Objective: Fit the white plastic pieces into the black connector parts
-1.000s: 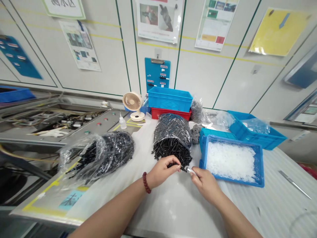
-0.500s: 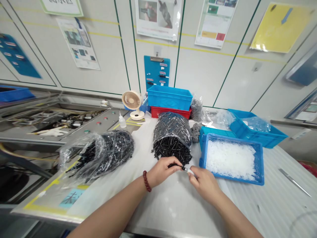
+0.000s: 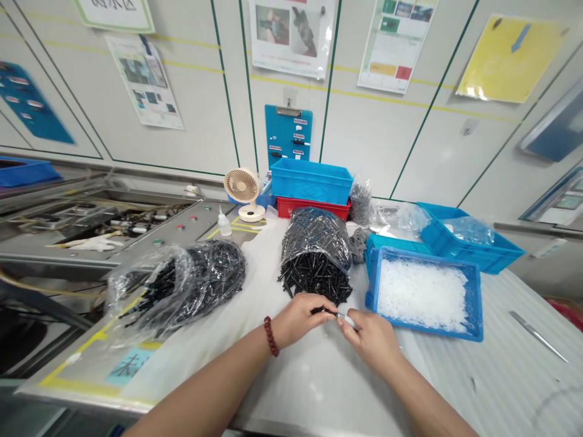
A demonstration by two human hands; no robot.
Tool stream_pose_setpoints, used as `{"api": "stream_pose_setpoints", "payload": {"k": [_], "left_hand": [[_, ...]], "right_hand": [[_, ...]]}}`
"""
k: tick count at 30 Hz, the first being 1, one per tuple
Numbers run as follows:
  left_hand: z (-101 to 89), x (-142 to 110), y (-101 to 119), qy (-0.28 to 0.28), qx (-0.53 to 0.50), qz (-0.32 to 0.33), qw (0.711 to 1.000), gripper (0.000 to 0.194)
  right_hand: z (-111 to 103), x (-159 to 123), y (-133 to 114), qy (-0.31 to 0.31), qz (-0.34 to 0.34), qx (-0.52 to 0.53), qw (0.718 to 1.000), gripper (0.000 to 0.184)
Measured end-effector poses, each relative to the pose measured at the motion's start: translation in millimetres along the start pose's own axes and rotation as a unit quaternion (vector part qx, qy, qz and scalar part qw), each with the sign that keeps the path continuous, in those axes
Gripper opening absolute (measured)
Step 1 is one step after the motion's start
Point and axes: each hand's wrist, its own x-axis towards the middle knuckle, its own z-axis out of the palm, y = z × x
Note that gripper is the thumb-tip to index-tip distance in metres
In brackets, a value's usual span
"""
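Note:
Above the front of the table, my left hand (image 3: 304,317) pinches a small black rod-like part (image 3: 317,310) between thumb and fingers. My right hand (image 3: 373,341) is closed around a white-handled tool (image 3: 350,321) with a thin metallic end, its exact kind unclear. That end meets the tip of the black part; the fingers partly hide the contact. Just beyond my hands, similar black parts (image 3: 319,276) spill from the mouth of a clear plastic bag (image 3: 315,227). Right of them, a blue tray (image 3: 480,306) contains many small white translucent pieces (image 3: 421,294).
A second bag of black parts (image 3: 209,273) lies left. Behind are a small fan (image 3: 243,185), a dropper bottle (image 3: 224,223), a blue bin (image 3: 312,182) on a red bin (image 3: 291,209), and another blue bin (image 3: 492,255). Metal tweezers (image 3: 540,337) lie at right.
My right hand has shifted slightly left, bringing the white-handled tool closer to my left fingers. Less of the junction shows. The view has tilted slightly.

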Motion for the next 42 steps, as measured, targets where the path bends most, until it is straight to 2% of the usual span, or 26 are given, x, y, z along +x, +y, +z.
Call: {"api": "stream_pose_setpoints", "payload": {"k": [6,10,19,24,31,37,42], "left_hand": [[-1.8,1.5,-2.4,-0.010,-0.012,-0.004,1.000,0.017],[-1.4,1.6,-2.3,-0.023,-0.014,-0.004,1.000,0.019],[-2.8,0.4,1.5,-0.002,-0.009,-0.010,1.000,0.018],[-3.7,1.1,2.2,-0.016,-0.023,-0.011,1.000,0.018],[-3.5,0.9,4.5,-0.035,-0.009,-0.002,0.999,0.019],[-3.1,0.2,3.7,-0.024,-0.019,-0.001,1.000,0.017],[-3.2,0.4,4.6,-0.015,-0.016,0.001,1.000,0.016]], "right_hand": [[-3.1,1.0,1.2,-0.032,-0.033,0.055,0.997,0.021],[-3.5,0.9,1.3,-0.041,-0.030,0.059,0.997,0.023],[-3.5,1.1,1.4,-0.023,-0.004,0.048,0.999,0.021],[-3.0,0.5,1.1,-0.017,-0.008,0.038,0.999,0.021],[-1.6,0.4,0.4,-0.014,-0.002,0.016,1.000,0.032],[1.6,0.2,2.2,0.002,0.009,0.009,1.000,0.041],[3.4,0.6,2.4,-0.001,0.018,0.021,1.000,0.039]]}}
